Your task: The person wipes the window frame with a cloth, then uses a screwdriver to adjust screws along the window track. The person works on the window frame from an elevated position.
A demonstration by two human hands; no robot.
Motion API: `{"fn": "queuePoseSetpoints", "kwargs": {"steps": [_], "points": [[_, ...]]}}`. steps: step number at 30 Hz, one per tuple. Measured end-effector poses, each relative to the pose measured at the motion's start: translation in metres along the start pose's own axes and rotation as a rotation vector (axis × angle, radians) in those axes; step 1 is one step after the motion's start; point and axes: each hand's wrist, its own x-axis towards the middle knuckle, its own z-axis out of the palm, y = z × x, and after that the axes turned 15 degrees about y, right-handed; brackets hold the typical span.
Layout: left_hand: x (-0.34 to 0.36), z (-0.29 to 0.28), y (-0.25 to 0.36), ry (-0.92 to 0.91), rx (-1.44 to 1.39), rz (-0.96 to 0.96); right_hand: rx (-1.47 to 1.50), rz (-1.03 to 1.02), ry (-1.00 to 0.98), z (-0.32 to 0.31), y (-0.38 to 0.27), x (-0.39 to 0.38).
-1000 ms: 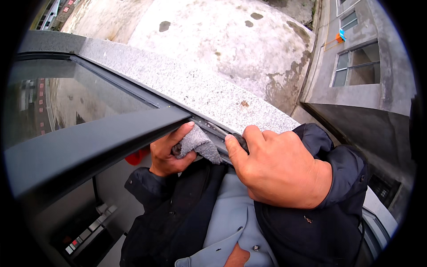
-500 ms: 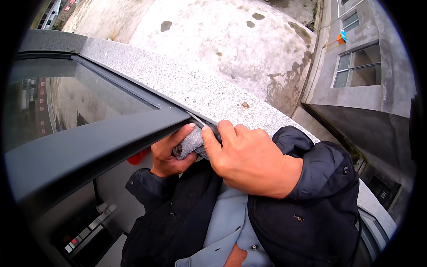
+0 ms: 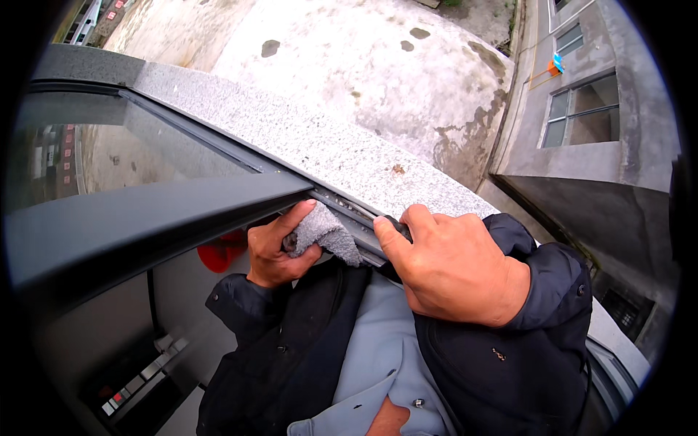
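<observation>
Left hand (image 3: 280, 248): fingers pinching grey cloth (image 3: 323, 234). Right hand (image 3: 458, 269): fingers closed round dark-handled tool (image 3: 400, 229), best kept low along window track (image 3: 368, 242) beside its fingertips.

speckled stone ledge (image 3: 218, 102), stained concrete ground (image 3: 349, 80) beyond, grey building wall (image 3: 643, 138) with paned window (image 3: 592, 116), daylight

Cloth (image 3: 323, 234) left of tool (image 3: 399, 229), ledge (image 3: 291, 131) beyond

Left grip (image 3: 267, 254) curled, two digits (image 3: 297, 215) parted; right grip (image 3: 462, 269) clenched, thumb (image 3: 391, 238) extended.
</observation>
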Motion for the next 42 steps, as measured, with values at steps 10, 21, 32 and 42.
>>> {"fn": "queuePoseSetpoints", "kwargs": {"steps": [10,21,32,42], "points": [[-0.013,0.006,0.006,-0.059,-0.091,0.144,0.026,0.024,0.068,0.042,0.002,0.025],[-0.021,0.019,0.018,-0.03,-0.082,0.147,0.067,0.059,0.171,0.028,0.005,-0.012],[-0.029,0.02,0.02,-0.011,-0.042,0.101,0.136,0.079,0.163,0.04,0.013,0.001],[-0.028,0.021,0.02,-0.027,-0.067,0.072,0.214,0.191,0.095,0.026,0.014,0.006]]}}
